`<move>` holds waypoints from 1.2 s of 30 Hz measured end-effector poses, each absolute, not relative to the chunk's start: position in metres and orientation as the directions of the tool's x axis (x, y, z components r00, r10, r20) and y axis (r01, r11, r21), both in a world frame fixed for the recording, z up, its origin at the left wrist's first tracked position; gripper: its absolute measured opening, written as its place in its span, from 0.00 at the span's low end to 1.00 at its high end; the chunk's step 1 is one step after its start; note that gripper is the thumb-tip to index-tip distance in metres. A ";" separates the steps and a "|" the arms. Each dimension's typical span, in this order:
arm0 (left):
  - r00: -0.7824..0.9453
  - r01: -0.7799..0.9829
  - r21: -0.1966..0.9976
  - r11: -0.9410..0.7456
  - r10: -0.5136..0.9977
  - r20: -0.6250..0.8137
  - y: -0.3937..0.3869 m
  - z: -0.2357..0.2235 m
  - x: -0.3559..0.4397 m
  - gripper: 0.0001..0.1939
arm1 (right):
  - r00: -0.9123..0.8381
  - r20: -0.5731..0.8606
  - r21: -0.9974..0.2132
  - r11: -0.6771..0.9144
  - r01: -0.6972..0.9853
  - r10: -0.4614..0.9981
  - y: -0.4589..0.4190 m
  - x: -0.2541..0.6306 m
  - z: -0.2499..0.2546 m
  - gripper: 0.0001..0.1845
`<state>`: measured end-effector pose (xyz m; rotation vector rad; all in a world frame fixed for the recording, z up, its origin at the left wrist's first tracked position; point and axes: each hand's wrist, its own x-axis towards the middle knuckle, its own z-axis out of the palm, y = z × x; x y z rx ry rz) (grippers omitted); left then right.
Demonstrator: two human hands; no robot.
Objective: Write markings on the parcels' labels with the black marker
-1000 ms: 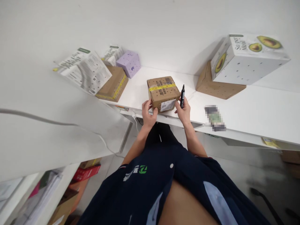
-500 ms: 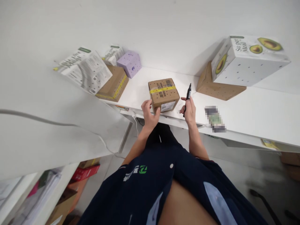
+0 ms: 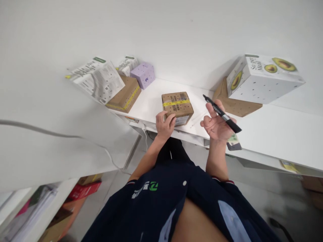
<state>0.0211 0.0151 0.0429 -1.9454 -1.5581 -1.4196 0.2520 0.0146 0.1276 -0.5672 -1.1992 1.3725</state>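
A small brown cardboard box with yellow tape across its top and a white label on its near side sits on the white desk. My left hand is closed over the box's near left corner, fingers bent against it. To the right of the box, my right hand is raised with the palm turned up. It holds a black marker lying slantwise across the fingers, with its narrow end pointing toward the far left. Partly hidden behind the right wrist lies a phone-like item, largely blurred.
To the left, a white printed box leans over a taped brown box, beside a purple box. At right, a white avocado-print box rests on another brown box. A cable hangs at left.
My right hand has lifted and turned palm up, moving right, and the marker now lies slantwise in it. My left hand has closed in on the box's near left corner.
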 end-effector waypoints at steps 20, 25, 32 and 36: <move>0.000 0.872 0.379 -0.309 0.775 0.632 0.040 0.094 0.028 0.26 | -0.199 0.205 -0.979 0.204 -0.022 0.958 0.137 0.141 0.146 0.24; 0.039 0.887 0.350 -0.301 0.805 0.592 0.050 0.090 0.032 0.31 | -0.211 0.231 -0.972 0.234 -0.012 0.950 0.140 0.140 0.138 0.13; 0.060 0.890 0.333 -0.312 0.803 0.593 0.052 0.085 0.029 0.32 | -0.022 0.189 -0.982 0.189 -0.012 0.982 0.142 0.137 0.129 0.10; 0.055 0.884 0.345 -0.317 0.801 0.596 0.052 0.084 0.030 0.31 | 0.022 0.245 -0.964 0.242 0.107 0.969 0.141 0.138 0.126 0.09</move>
